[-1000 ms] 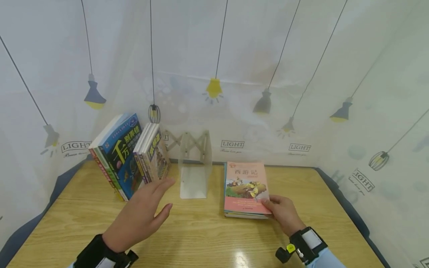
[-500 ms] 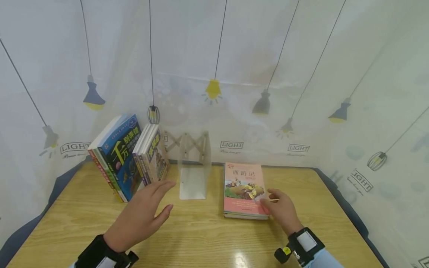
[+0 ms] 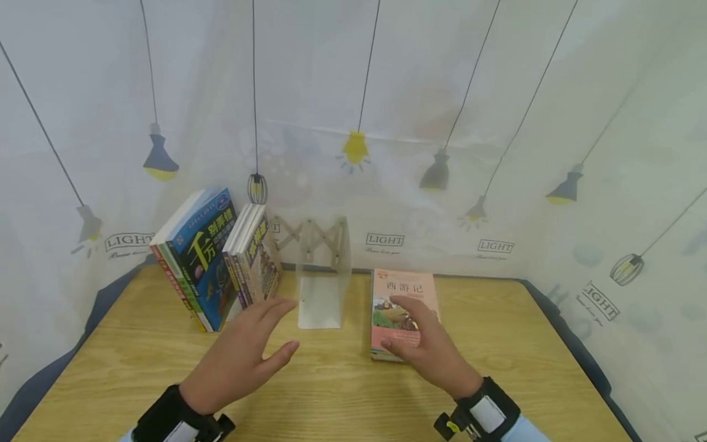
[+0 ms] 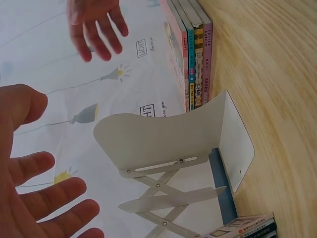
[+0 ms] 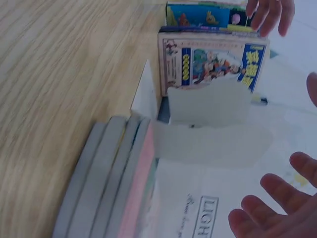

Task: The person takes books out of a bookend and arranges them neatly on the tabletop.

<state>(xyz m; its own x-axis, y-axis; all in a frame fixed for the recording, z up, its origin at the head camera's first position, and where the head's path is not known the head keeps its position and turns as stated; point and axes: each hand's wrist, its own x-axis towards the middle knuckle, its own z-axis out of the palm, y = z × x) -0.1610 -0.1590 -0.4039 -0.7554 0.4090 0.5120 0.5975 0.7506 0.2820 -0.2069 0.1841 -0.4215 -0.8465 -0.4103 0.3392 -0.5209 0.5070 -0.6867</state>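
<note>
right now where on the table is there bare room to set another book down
Bare table lies right of the pink-topped book stack, and on the near side of the stack and white bookend. The strip between those two is bare but narrow. Back left is crowded with standing books, some tilted.

The right hand (image 3: 433,351) is coming away from the pink book's (image 3: 414,287) near right corner and moving toward the left edge of the worktop (image 3: 342,399), now hovering apart from the stack (image 3: 380,355) with fingers spread. The left hand (image 3: 243,350) is drifting slightly toward the worktop's right edge, nearer the bookend (image 3: 320,304). The pink book is lying more squarely than a second ago.
</note>
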